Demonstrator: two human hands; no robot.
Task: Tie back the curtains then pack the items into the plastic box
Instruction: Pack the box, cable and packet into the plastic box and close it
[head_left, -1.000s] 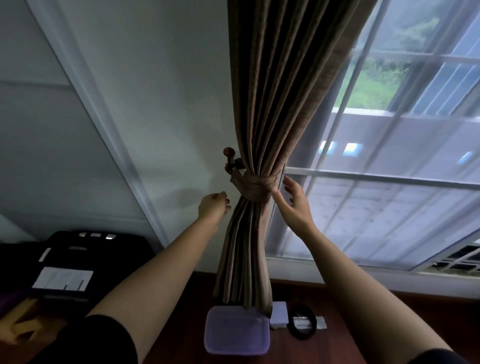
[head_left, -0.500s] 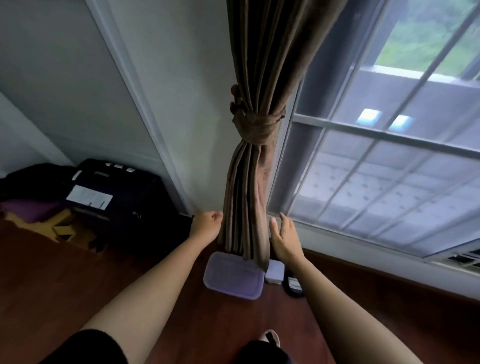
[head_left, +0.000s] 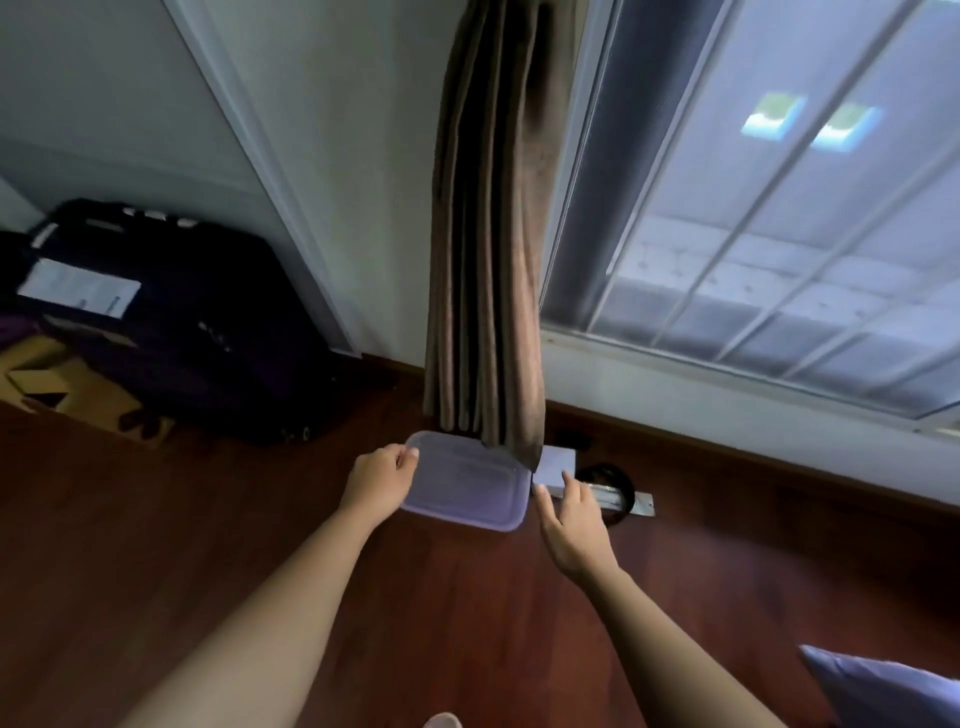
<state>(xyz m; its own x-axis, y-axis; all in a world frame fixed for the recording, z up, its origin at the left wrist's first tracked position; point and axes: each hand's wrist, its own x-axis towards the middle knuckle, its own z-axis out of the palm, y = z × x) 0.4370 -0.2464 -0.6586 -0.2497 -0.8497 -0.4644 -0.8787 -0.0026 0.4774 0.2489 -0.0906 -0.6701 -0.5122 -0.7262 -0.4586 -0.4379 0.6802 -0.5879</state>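
Plastic box (head_left: 465, 480): sat on the floor (head_left: 208, 519) with its lid on, directly below the curtain (head_left: 488, 260), whose hem drooped over the box's back edge.
Left hand (head_left: 382, 480): fingers were curled on the box's left corner, gripping the rim.
Right hand (head_left: 571, 512): was open with straight fingers, reaching into the gap between the box's right edge and the white carton (head_left: 556, 462); contact was too close to call.
Other items: a black cable (head_left: 610, 475) lay coiled just beyond the carton, with a silver strip (head_left: 636, 503) beside it near the wall.
Stage: the curtain hung gathered, though its tie was out of view; packing looked barely begun, with nothing inside yet.
Risk one: pulling the box out could drag the hem along and tug the folds loose.
Risk two: a one-handed lift by the corner might tilt the box or pop the lid.
Risk three: the reaching fingers could nudge the carton into the cable.
Further out: a dark suitcase (head_left: 171, 322) stood left, the window (head_left: 779, 208) right, and a cushion (head_left: 893, 691) lay nearby.
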